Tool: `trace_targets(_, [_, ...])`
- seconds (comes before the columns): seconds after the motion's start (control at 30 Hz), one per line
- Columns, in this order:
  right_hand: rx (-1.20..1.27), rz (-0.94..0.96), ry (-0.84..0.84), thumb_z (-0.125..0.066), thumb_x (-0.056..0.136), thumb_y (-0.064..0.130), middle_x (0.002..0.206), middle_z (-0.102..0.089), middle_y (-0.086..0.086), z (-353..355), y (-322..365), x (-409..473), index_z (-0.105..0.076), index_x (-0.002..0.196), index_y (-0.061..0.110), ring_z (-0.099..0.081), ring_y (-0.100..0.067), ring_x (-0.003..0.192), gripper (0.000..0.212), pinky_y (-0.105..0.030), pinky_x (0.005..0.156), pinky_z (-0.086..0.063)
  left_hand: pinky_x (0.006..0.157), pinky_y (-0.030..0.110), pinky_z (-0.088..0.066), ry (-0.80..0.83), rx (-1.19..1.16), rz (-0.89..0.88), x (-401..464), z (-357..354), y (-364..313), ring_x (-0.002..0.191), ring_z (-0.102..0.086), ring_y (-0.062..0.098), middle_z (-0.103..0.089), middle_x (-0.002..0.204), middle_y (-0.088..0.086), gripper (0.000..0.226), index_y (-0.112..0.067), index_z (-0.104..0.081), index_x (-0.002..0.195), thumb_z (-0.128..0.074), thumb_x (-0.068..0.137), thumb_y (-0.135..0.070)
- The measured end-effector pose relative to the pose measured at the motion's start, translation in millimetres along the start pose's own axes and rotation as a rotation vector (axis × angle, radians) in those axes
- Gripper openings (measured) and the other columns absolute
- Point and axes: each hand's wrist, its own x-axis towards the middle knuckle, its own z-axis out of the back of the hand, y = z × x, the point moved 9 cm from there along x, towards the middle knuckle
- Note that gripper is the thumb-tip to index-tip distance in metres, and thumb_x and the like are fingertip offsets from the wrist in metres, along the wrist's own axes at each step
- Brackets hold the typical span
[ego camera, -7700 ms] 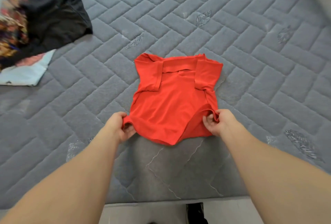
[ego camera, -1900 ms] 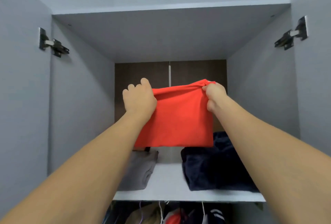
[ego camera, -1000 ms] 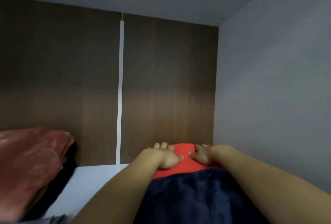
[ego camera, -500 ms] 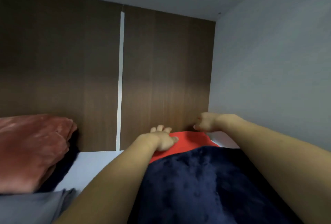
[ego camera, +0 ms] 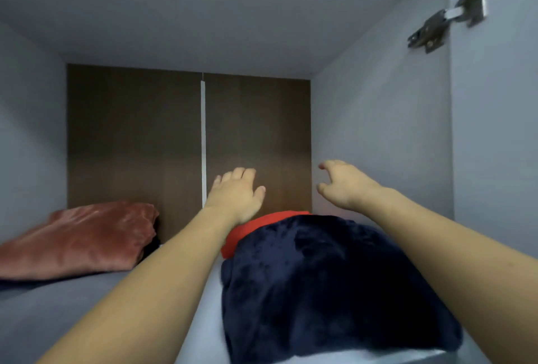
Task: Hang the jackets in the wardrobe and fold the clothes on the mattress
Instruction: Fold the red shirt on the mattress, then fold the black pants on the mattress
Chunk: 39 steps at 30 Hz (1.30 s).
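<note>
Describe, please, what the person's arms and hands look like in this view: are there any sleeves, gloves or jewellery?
Both forearms are bare as far as the frame shows, with no sleeves in view. The left hand and the right hand wear no gloves, and no rings, watch or bracelets show on the fingers or wrists. The nails look short and unpainted, though the picture is slightly soft.

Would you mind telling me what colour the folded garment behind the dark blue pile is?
Bright red garment, seen in the head view.
</note>
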Motion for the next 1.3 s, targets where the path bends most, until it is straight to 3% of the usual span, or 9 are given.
trace_targets(0.3, [0.039, -0.091, -0.052, -0.053, 0.095, 0.026, 0.155, -0.033, -0.010, 51.3, 4.1, -141.4, -0.031, 0.150, 0.009, -0.033, -0.027, 0.141, 0.062, -0.035, 0.116, -0.028, 0.121, 0.048, -0.012, -0.026, -0.111, -0.131, -99.0, 26.4, -76.0, 0.141, -0.029, 0.028, -0.033, 0.154, 0.006, 0.058, -0.015, -0.027, 0.152, -0.036, 0.101, -0.041])
trace_targets(0.6, [-0.021, -0.267, -0.106, -0.049, 0.097, 0.023, 0.158, -0.027, -0.004, 97.7, -16.6, -297.4, -0.028, 0.151, 0.013, -0.027, -0.021, 0.144, 0.059, -0.030, 0.114, -0.024, 0.120, 0.048, -0.015, -0.119, -0.148, -0.342, -184.9, 53.6, -160.2, 0.136, -0.033, 0.027, -0.038, 0.149, 0.005, 0.056, -0.014, -0.033, 0.148, -0.038, 0.099, -0.040])
trace_targets(0.7, [-0.110, -0.230, -0.147, -0.050, 0.097, 0.021, 0.159, -0.026, -0.004, 113.0, -14.9, -373.7, -0.033, 0.149, 0.011, -0.024, -0.021, 0.146, 0.055, -0.026, 0.116, -0.016, 0.118, 0.050, -0.021, -0.114, -0.185, -0.422, -241.3, 59.0, -202.5, 0.137, -0.034, 0.027, -0.038, 0.150, 0.005, 0.059, -0.013, -0.033, 0.149, -0.040, 0.097, -0.040])
trace_targets(0.9, [-0.247, -0.201, -0.199, -0.059, 0.086, 0.010, 0.139, -0.051, -0.013, 158.8, -51.9, -553.9, -0.053, 0.132, 0.004, -0.047, -0.029, 0.128, 0.047, -0.027, 0.114, -0.021, 0.115, 0.055, -0.029, -0.224, -0.347, -0.681, -376.3, 95.7, -328.6, 0.134, -0.043, 0.032, -0.048, 0.143, 0.011, 0.063, -0.009, -0.043, 0.143, -0.036, 0.089, -0.040])
trace_targets(1.0, [-0.309, -0.294, -0.226, -0.060, 0.089, 0.013, 0.143, -0.048, -0.007, 199.4, -83.1, -637.7, -0.049, 0.139, 0.007, -0.043, -0.021, 0.133, 0.051, -0.027, 0.118, -0.018, 0.118, 0.055, -0.024, -0.260, -0.464, -0.817, -438.1, 121.9, -402.4, 0.137, -0.039, 0.033, -0.045, 0.145, 0.010, 0.061, -0.009, -0.040, 0.144, -0.040, 0.090, -0.038])
trace_targets(1.13, [-0.304, -0.493, -0.298, -0.059, 0.089, 0.013, 0.146, -0.045, -0.006, 251.6, -132.7, -742.2, -0.048, 0.139, 0.009, -0.041, -0.022, 0.135, 0.052, -0.025, 0.112, -0.022, 0.119, 0.054, -0.020, -0.316, -0.615, -0.960, -514.9, 160.1, -506.7, 0.139, -0.035, 0.032, -0.043, 0.146, 0.010, 0.060, -0.009, -0.038, 0.144, -0.046, 0.090, -0.033])
trace_targets(1.3, [-0.314, -0.735, -0.314, -0.053, 0.096, 0.021, 0.152, -0.038, -0.002, 294.3, -201.9, -862.7, -0.038, 0.147, 0.013, -0.033, -0.018, 0.140, 0.054, -0.024, 0.113, -0.019, 0.118, 0.055, -0.022, -0.254, -0.681, -1.127, -596.8, 176.6, -631.1, 0.139, -0.036, 0.032, -0.044, 0.146, 0.010, 0.059, -0.010, -0.039, 0.144, -0.044, 0.090, -0.034])
